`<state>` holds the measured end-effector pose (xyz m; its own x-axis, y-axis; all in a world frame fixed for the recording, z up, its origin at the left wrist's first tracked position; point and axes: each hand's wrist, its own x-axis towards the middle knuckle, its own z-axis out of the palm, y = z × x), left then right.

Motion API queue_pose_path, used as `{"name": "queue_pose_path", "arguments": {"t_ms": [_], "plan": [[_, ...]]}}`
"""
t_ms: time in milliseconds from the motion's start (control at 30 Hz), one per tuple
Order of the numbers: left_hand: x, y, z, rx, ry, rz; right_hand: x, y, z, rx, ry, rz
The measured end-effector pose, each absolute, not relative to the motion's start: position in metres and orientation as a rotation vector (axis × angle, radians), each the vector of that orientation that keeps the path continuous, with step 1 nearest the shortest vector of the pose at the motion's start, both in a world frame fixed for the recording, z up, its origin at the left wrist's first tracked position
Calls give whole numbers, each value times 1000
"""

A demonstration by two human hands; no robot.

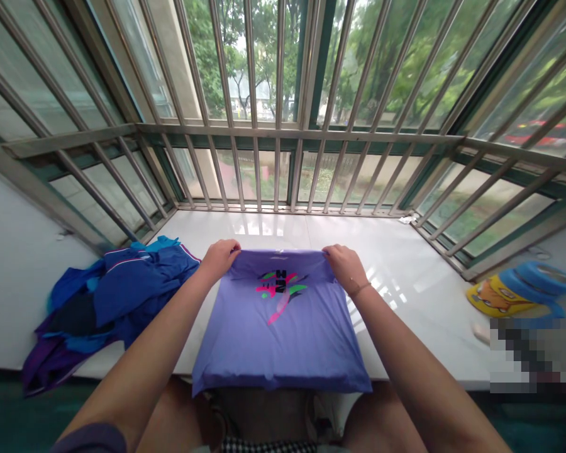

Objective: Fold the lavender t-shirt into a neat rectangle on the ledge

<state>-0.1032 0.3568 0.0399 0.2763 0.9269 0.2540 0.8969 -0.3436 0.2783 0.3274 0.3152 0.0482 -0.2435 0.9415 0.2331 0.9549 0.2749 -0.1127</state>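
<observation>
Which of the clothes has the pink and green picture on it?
The lilac T-shirt lying flat; the crumpled blue clothes beside it show no such print.

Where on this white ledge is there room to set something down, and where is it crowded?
The white ledge is free along the window bars and between the purple T-shirt and the yellow-and-blue item. The left end is crowded: blue clothes heap beside the shirt.
</observation>
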Motion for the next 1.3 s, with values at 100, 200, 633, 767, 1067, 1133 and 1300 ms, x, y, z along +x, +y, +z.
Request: {"name": "queue_pose_path", "arguments": {"t_ms": [100,200,633,767,1067,1133,1300], "plan": [[-116,292,9,2441,1685,647,326,248,15,-1560,-2295,-100],[-123,230,-31,2409,1663,575,322,184,-35,-1507,-2279,-84],[-114,123,-89,2386,1777,473,330,103,-108,-1634,-2211,-88],[-113,112,-91,2403,1761,458,343,108,-96,-1608,-2198,-59],[-129,113,-113,2486,1776,652,364,178,-38,-2076,-2221,-84],[-131,114,-118,2522,1759,676,367,192,-32,-2113,-2287,-45],[-131,111,-122,2556,1769,689,374,210,-30,-2117,-2296,-60]]}}
